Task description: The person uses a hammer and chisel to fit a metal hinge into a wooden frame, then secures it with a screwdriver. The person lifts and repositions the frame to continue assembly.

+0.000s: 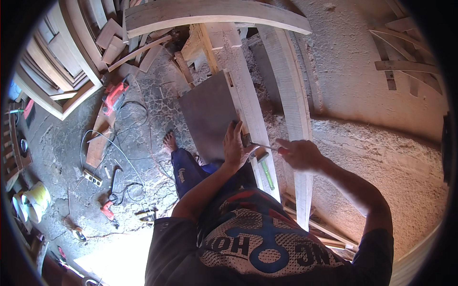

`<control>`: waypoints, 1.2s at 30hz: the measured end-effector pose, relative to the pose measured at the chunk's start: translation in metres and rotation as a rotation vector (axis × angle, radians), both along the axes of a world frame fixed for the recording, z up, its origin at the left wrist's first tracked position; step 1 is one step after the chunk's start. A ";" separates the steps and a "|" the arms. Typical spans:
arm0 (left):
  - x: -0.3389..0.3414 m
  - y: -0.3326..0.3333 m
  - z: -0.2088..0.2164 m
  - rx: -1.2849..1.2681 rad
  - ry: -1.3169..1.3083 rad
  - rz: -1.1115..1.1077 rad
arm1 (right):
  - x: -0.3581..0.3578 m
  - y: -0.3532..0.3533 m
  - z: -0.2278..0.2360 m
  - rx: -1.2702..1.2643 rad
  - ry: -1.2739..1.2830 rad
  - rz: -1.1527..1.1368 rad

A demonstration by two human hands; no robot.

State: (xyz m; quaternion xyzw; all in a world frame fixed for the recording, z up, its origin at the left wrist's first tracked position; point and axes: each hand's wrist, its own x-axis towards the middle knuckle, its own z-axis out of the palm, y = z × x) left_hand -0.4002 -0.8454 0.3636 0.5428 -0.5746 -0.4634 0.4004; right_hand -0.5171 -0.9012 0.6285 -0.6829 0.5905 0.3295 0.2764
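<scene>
A dark flat wooden panel (209,114) stands on edge against a pale wooden beam (250,97) in front of me. My left hand (234,148) lies on the panel's near right edge, fingers stretched out and thumb apart. Beside its fingertips, a small dark metal piece (246,139) sits at that edge; its kind is hard to make out. My right hand (301,155) is closed around a screwdriver (265,146), its handle mostly hidden in my fist. The thin shaft points left to the metal piece. Just nearer, a green-handled hammer (267,172) lies on the beam.
A curved plank (219,16) crosses the far side, and a long board (291,90) runs on the right. Wooden frames (64,57) stand at far left. On the floor are a red power tool (114,95), a red drill (108,209), cables and a socket strip (92,178).
</scene>
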 end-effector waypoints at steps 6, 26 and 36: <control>0.004 -0.008 0.019 -0.249 -0.071 -0.079 | -0.027 0.010 0.000 0.185 -0.217 -1.298; -0.037 -0.005 -0.027 -0.662 0.038 -0.525 | -0.055 0.036 -0.003 0.390 -0.372 -1.725; -0.041 -0.009 -0.029 -0.572 0.066 -0.466 | -0.005 0.003 0.013 0.033 0.101 0.594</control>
